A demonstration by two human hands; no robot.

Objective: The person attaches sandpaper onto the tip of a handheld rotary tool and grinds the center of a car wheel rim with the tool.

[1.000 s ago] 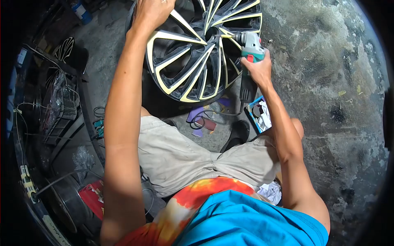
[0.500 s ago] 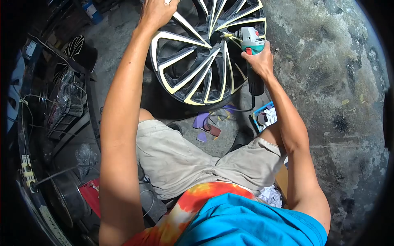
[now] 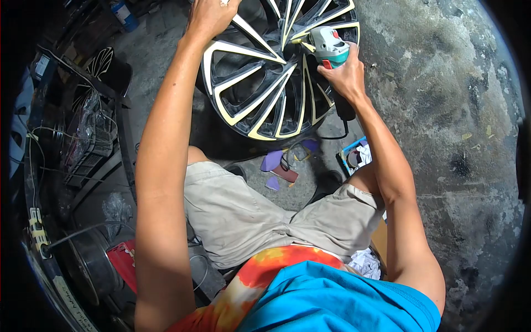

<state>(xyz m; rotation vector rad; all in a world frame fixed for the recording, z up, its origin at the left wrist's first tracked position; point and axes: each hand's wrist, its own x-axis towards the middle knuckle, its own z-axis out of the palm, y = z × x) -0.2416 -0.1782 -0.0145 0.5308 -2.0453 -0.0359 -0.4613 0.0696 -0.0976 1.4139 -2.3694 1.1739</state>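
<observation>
A black alloy wheel [image 3: 251, 97] with pale-faced spokes lies in front of me. My left hand [image 3: 213, 17] is on its upper left edge, fingers bent over the rim, with the fingertips cut off by the frame; something small and white shows on one finger. My right hand [image 3: 345, 73] is wrapped round a grey and green angle grinder [image 3: 326, 44] with red buttons and a dark body. A small yellow tip [image 3: 300, 40] on the grinder points left, among the spokes near the hub; whether it touches them I cannot tell.
Purple scraps [image 3: 271, 160] and a reddish-brown piece [image 3: 286, 174] lie on the floor below the wheel. A blue-edged box [image 3: 354, 155] stands by my right knee. Another wheel [image 3: 102, 69], a crate [image 3: 91, 146] and a power strip [image 3: 38, 232] are at left.
My right hand and the grinder have shifted slightly left and up, bringing the yellow tip farther over the hub area. The cord has moved with them. My left hand stays on the rim.
</observation>
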